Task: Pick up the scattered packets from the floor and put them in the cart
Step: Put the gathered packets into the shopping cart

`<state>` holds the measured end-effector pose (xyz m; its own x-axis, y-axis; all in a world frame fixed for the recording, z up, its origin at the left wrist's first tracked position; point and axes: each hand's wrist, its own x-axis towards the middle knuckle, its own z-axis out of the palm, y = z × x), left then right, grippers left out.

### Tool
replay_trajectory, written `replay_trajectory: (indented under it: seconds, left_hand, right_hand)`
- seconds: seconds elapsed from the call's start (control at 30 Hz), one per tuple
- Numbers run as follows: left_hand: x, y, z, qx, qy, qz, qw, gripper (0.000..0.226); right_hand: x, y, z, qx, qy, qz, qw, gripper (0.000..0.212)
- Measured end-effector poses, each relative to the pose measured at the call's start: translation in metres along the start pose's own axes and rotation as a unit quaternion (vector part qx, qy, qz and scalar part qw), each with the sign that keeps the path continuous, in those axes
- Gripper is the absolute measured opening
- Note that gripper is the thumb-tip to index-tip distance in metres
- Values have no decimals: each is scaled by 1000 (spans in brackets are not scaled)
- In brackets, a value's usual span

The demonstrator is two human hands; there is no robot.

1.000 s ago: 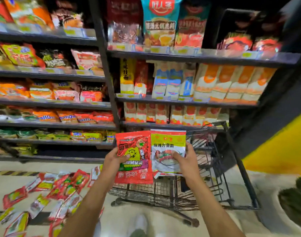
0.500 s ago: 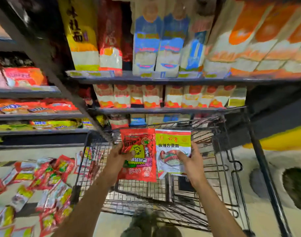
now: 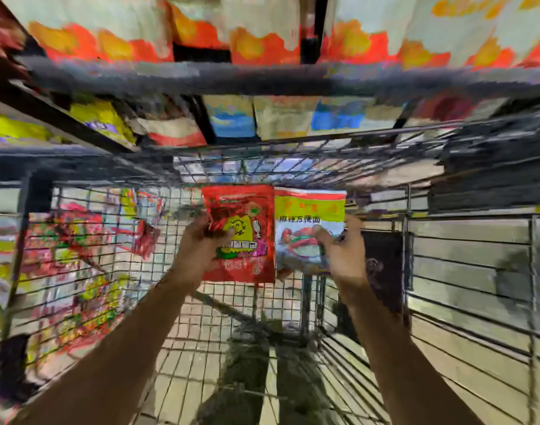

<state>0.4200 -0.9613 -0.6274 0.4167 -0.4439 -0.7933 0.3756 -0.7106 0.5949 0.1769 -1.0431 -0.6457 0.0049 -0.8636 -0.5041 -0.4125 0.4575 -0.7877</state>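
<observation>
A dark shelf runs across the far side, with orange-and-white bags standing on it. Beneath it, blue-and-white bags sit centre and yellow bags further left, all blurred.

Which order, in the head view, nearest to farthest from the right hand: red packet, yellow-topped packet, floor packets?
1. yellow-topped packet, held in the right hand.
2. red packet, just left.
3. floor packets, far left.

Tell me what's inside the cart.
Inside, left hand holds a red packet, right hand a yellow-topped packet. Visible cart mesh is bare; behind them is hidden.
</observation>
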Motion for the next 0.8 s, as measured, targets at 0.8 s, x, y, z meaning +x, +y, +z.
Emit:
replay_trajectory:
  seconds: [0.8]
  left_hand:
    - [49,-39,23,389,151,277,866,75]
  right_hand:
    - [25,17,37,-228,-51,-176,956,32]
